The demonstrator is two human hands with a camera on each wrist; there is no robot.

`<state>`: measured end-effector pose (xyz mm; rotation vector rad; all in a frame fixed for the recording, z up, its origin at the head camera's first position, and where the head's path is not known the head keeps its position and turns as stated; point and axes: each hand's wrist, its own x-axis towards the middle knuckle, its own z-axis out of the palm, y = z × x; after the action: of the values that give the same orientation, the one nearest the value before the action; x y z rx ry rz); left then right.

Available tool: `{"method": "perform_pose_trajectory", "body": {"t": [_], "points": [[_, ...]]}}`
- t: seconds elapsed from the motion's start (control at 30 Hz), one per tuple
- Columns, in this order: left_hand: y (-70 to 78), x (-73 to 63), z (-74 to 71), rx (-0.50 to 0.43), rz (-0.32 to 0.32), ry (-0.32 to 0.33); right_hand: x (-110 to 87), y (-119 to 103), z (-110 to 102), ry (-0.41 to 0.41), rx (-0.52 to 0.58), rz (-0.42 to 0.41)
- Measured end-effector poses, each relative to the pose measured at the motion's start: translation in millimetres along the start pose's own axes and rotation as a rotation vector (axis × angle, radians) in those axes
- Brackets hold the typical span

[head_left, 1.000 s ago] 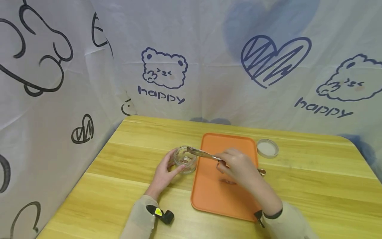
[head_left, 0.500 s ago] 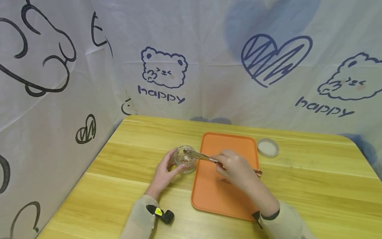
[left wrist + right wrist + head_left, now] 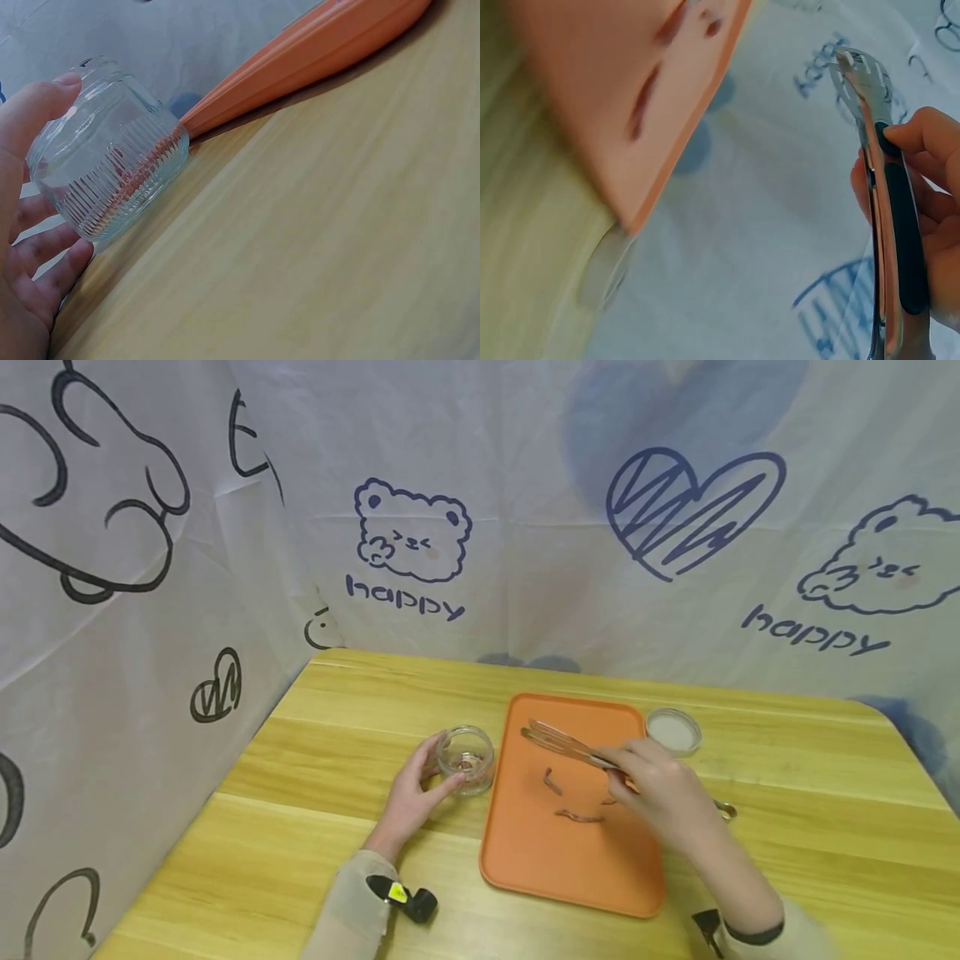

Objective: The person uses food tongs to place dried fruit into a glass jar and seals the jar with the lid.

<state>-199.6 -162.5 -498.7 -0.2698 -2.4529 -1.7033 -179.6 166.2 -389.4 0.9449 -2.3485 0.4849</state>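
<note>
My left hand [image 3: 415, 789] holds a clear glass jar [image 3: 467, 781] on the table, thumb at the near rim and fingers round the far side. Reddish-brown pieces [image 3: 139, 176] show low in the jar through its ribbed wall. Over the orange tray [image 3: 540, 868], my right hand [image 3: 660, 785] grips metal tongs [image 3: 900, 225] with dark handle panels. The tongs' two ends [image 3: 547, 737] point left, slightly apart, with nothing visible between them. Beneath, thin brown strips lie on the tray: one strip [image 3: 552, 782] farther back, another strip [image 3: 581, 817] nearer, a third partly behind my right hand.
A round lid [image 3: 672, 732], whitish inside, lies on the wooden table [image 3: 315, 827] just beyond the tray's back right corner. A white cloth [image 3: 525, 610] with blue drawings hangs behind the table, and more cloth hangs along its left side.
My right hand has drawn the tongs rightward from over the jar to over the tray, and their ends have spread. The strips now show more fully. My left hand and the jar stay put.
</note>
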Motion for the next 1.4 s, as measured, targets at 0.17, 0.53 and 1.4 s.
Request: {"method": "perform_pose_trajectory", "body": {"t": [0.17,0.53,1.4], "points": [[-0.6,1.0,0.3,0.003,-0.002,-0.006,-27.9,20.2,-13.6,0.035,-0.028,0.019],[-1.0,-0.7,0.2,-0.018,-0.031,-0.015,-82.0,62.4,-33.2,-0.004,-0.072,0.062],[-1.2,1.6,0.8,-0.018,-0.023,-0.011,-101.3,68.1,-32.2,-0.201,-0.016,0.094]]}}
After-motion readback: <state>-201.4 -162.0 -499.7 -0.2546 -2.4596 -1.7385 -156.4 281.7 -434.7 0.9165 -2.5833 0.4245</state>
